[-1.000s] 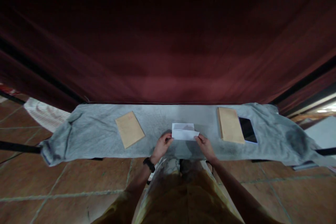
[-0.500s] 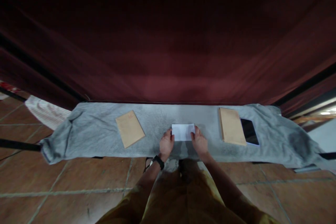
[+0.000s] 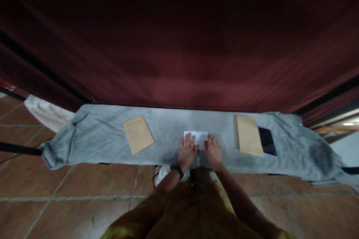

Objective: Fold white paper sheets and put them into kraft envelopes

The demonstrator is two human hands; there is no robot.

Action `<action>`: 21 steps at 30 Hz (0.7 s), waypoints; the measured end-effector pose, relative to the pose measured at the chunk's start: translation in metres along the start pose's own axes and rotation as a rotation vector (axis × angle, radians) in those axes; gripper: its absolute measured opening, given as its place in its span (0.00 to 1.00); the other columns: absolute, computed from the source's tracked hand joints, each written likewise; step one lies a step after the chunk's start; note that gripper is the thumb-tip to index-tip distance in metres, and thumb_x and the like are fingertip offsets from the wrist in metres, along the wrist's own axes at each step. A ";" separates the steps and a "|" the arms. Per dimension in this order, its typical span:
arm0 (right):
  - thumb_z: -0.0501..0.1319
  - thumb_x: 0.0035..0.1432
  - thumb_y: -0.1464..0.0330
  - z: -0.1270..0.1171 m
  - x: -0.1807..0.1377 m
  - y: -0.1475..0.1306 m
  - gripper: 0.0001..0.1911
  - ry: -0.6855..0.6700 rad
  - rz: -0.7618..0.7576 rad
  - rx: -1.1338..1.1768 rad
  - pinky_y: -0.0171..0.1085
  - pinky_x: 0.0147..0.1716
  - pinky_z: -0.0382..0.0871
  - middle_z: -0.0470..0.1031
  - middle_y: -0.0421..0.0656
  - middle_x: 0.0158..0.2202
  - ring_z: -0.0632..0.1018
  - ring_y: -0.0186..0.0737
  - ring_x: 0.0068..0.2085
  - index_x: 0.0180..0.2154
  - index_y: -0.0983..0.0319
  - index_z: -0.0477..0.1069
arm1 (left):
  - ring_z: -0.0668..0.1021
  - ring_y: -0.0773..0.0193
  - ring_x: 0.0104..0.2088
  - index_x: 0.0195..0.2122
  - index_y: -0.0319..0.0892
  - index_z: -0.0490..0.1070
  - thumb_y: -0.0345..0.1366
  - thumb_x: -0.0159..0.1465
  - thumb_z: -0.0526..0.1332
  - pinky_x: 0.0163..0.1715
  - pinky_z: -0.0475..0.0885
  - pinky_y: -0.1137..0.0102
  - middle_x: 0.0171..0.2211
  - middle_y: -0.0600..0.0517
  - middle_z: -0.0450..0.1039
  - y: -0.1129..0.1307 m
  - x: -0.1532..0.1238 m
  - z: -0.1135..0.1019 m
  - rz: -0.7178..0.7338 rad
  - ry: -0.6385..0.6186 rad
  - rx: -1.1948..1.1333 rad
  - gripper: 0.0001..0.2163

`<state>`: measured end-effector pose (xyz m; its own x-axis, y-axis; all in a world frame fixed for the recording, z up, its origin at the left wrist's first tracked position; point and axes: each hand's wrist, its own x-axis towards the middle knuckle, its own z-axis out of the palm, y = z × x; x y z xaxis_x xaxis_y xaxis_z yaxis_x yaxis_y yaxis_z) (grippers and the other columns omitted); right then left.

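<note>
A small sheet of white paper (image 3: 201, 139), apparently folded, lies on the grey cloth in front of me. My left hand (image 3: 187, 152), with a dark band at the wrist, rests flat on its left part, fingers stretched out and slightly spread. At the paper's right edge is my right hand (image 3: 213, 152), its thumb on the sheet and its fingers bent along the edge. The fingers of both hands hide parts of the paper.
A grey cloth (image 3: 168, 119) covers the narrow table. One tan envelope (image 3: 138, 134) lies to the left; a stack of tan envelopes (image 3: 249, 134) is at right, beside a dark-screened phone (image 3: 267, 141). Dark red fabric (image 3: 179, 82) hangs behind, and floor tiles (image 3: 95, 183) show below.
My left hand has let go of the paper's left edge and moved right, onto the sheet, with its fingers flattened. The right hand stays at the right edge.
</note>
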<state>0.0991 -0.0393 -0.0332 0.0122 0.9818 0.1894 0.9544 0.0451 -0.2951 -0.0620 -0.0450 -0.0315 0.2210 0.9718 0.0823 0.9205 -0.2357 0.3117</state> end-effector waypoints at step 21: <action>0.48 0.71 0.64 0.010 0.002 0.019 0.28 -0.024 -0.265 -0.034 0.57 0.65 0.55 0.58 0.53 0.70 0.63 0.54 0.67 0.69 0.63 0.54 | 0.53 0.53 0.72 0.71 0.36 0.49 0.38 0.72 0.46 0.70 0.49 0.51 0.71 0.41 0.52 -0.029 -0.009 -0.010 -0.100 0.042 -0.014 0.28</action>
<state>0.1142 -0.0341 -0.0479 -0.2460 0.9407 0.2335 0.9328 0.2952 -0.2069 -0.0937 -0.0469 -0.0318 0.1140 0.9894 0.0897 0.9326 -0.1378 0.3337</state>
